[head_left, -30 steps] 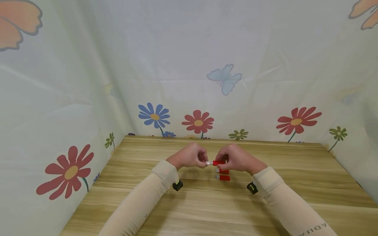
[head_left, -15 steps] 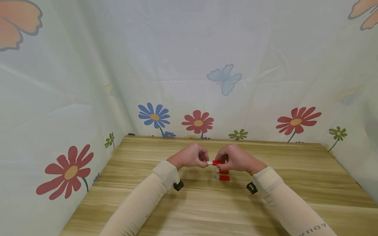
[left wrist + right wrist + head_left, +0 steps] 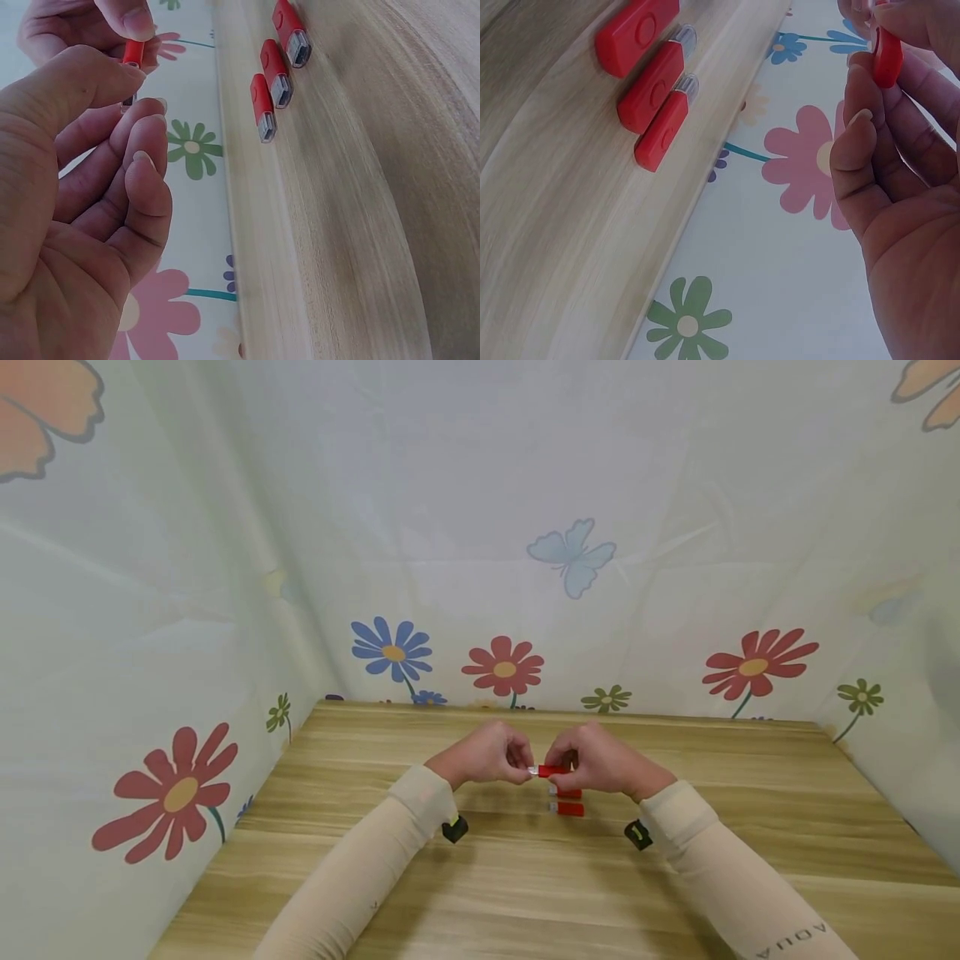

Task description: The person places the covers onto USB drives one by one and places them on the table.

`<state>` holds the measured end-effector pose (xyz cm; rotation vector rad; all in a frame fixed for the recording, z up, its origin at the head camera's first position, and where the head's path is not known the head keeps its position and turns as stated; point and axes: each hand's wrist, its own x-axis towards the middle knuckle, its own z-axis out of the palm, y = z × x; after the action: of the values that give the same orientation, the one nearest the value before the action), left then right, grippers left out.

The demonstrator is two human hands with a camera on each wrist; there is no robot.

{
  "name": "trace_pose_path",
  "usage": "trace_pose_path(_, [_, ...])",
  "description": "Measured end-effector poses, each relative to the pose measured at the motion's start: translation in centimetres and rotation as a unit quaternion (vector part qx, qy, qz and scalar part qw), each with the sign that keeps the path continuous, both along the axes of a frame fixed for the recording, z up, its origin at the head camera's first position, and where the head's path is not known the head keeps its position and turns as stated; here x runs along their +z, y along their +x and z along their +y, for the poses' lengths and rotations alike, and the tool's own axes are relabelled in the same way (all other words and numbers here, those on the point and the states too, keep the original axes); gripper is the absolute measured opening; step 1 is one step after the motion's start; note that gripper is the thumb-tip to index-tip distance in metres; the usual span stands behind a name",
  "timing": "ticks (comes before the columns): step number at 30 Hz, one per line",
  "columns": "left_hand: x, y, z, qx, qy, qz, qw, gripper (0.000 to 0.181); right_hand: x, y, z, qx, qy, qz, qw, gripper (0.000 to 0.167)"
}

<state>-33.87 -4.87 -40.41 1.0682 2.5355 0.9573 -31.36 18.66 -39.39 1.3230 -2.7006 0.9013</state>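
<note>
Between both hands, above the table, is a red USB flash drive with a clear cap at its connector end. My left hand pinches the clear end between thumb and fingers. My right hand grips the red body from the other side. Three more red USB flash drives lie side by side on the table, clear-capped ends pointing left; in the left wrist view they are a far one, a middle one and a near one. In the head view my right hand partly covers this row.
The wood-grain table reaches back to a pale curtain printed with flowers and a butterfly. Curtain also hangs along the left and right sides. A small black camera sits under the left wrist, another black camera under the right.
My hands have drawn very slightly closer together, the left fingers shifting a little to the right along the clear end. Both keep their hold, and the drives on the table stay put.
</note>
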Motion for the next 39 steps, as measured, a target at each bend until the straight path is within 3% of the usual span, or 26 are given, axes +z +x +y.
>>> trace_pose_path(16, [0.0,-0.3,0.4,-0.018,-0.013,0.023,0.9995,0.007,0.0,-0.1,-0.1,-0.003,0.003,0.021,0.9998,0.005])
trace_pose_path(27, [0.2,-0.3,0.6,-0.023,-0.016,0.029,0.9992,0.005,-0.5,-0.5,0.3,0.019,-0.016,0.023,0.9994,0.006])
trace_pose_path(32, [-0.2,-1.1,1.2,-0.013,-0.001,0.038,0.9992,0.006,-0.6,-1.1,1.1,-0.001,-0.027,0.019,0.9995,0.007])
trace_pose_path(39, [-1.4,-3.1,2.5,0.039,-0.003,0.047,0.9982,0.007,-1.1,-2.8,2.0,-0.05,-0.021,0.001,0.9985,0.006])
